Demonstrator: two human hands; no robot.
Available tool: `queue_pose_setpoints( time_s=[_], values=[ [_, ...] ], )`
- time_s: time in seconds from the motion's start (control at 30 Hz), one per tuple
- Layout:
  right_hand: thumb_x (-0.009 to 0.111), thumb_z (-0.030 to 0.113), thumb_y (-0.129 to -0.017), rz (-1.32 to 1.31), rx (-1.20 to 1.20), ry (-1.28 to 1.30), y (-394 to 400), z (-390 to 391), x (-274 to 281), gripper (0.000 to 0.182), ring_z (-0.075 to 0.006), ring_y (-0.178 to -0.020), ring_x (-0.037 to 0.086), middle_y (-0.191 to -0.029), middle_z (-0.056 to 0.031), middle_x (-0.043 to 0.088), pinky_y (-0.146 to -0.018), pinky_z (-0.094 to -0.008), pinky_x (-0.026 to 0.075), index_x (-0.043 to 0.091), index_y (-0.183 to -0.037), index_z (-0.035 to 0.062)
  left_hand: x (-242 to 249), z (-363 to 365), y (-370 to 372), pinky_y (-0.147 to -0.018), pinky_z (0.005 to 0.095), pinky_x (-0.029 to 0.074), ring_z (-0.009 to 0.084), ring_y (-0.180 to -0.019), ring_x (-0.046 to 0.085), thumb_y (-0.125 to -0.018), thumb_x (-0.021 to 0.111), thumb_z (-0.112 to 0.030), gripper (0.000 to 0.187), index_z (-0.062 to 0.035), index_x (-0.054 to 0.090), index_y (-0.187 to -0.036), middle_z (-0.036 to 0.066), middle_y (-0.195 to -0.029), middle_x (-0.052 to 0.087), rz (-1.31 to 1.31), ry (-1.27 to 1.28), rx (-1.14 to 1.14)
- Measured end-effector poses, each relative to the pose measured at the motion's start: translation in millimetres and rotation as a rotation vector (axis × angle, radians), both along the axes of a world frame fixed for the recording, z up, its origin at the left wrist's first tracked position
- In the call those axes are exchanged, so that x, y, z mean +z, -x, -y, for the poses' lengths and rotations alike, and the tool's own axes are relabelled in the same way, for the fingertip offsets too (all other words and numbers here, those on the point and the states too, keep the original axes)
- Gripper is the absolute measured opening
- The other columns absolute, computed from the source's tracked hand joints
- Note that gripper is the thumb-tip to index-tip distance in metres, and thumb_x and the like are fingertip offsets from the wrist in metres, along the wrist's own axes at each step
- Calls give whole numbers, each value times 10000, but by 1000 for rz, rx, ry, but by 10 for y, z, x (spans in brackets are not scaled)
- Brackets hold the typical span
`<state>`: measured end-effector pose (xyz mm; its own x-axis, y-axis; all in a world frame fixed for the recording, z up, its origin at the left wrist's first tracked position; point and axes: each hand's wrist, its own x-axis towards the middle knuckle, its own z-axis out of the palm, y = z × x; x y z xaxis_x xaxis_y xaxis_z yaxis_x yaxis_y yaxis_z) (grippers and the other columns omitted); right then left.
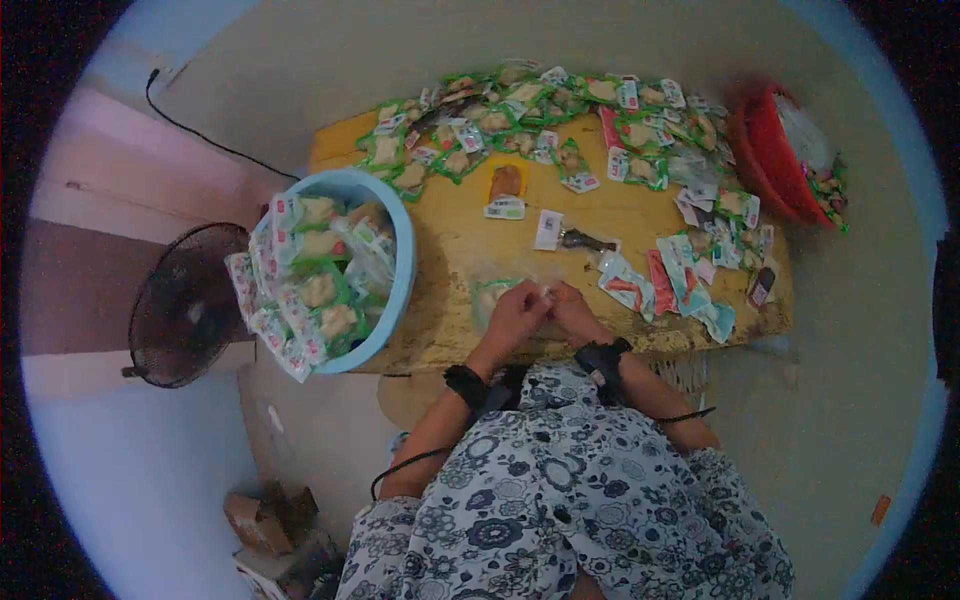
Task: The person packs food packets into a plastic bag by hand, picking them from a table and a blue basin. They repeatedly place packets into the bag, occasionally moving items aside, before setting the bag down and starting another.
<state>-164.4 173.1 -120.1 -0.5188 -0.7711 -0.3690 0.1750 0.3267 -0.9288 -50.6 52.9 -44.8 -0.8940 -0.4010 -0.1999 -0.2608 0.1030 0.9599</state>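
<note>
At the table's near edge my left hand (517,318) and my right hand (574,312) meet, fingers pinched together at the edge of a clear plastic bag (483,305). Inside that bag shows a pale food piece with a green border, partly covered by my left hand. Fine detail between the fingertips is too blurred to make out. Beyond my hands lie a small dark packet with a white label (587,240) and a yellow packet with a brown piece (507,183). Several white and red packets (628,285) lie just right of my right hand.
A light-blue basin (405,250) heaped with green-edged food packets (318,290) stands left of the yellow table (450,235). More packets (495,120) cover its far side. Red basins (765,165) sit at the right corner, and a black fan (190,305) is far left.
</note>
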Motion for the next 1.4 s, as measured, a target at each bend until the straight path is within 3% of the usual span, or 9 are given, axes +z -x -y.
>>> queue_pose_setpoints(
  time_s=[0.17,0.23,0.3,0.5,0.7,0.83,0.97,1.13,1.4],
  values=[
    [589,87,-821,366,-6,154,54,-26,-662,129,-94,-778,566,-894,1,630,-647,-253,467,630,-941,66,287,-41,-47,-683,346,493,222,-738,615,-846,645,-236,236,-19,612,-933,119,-798,636,-62,-42,19],
    [565,146,-844,188,176,164,92,-4,-610,175,-146,-838,589,-934,-47,646,-716,-291,485,637,-967,45,332,-68,-40,-688,358,497,251,-741,618,-846,638,-238,248,-14,616,-949,138,-815,639,-117,22,27],
    [497,246,-912,-455,489,106,40,125,198,299,-250,-947,622,-995,-135,661,-846,-372,510,638,-1008,0,337,-64,-62,-756,366,498,261,-822,625,-869,622,-270,290,-5,622,-990,153,-897,651,-92,78,16],
    [652,114,-791,-311,539,105,135,130,-201,246,-131,-843,612,-975,-34,654,-722,-289,519,639,-1024,40,322,7,-111,-817,375,504,296,-901,641,-878,625,-303,334,0,633,-1018,170,-971,660,20,145,-52],
    [594,295,-933,495,113,112,32,96,257,310,-195,-966,615,-1064,-67,664,-845,-336,518,628,-1099,36,481,70,-177,-745,410,512,338,-839,632,-805,684,-263,321,-22,614,-1005,149,-890,639,77,248,198],
    [636,356,-917,258,33,-21,33,106,152,376,-181,-960,610,-1038,-50,661,-798,-335,516,614,-1121,41,419,327,-486,-779,471,510,370,-907,627,-789,686,-243,458,-51,550,-1181,187,-993,636,90,661,356],
    [651,349,-903,126,144,-84,81,89,111,337,-180,-858,602,-953,-43,655,-749,-344,504,630,-1055,48,257,584,-849,-796,501,512,402,-959,617,-778,658,-172,563,-69,464,-1297,237,-1086,606,558,632,187],
    [642,304,-897,-58,327,-105,121,194,38,287,-194,-783,607,-870,-74,666,-722,-363,502,635,-1040,54,392,520,-895,-825,507,509,422,-994,601,-755,635,-110,613,-72,449,-1338,240,-1172,571,495,664,240],
    [686,207,-861,299,291,-161,-51,354,543,411,-83,-498,482,-762,10,593,-425,-238,358,564,-1232,79,18,642,-875,-929,479,464,416,-1099,560,-749,696,-132,644,-62,454,-1342,235,-1249,547,298,568,211]
  ],
)
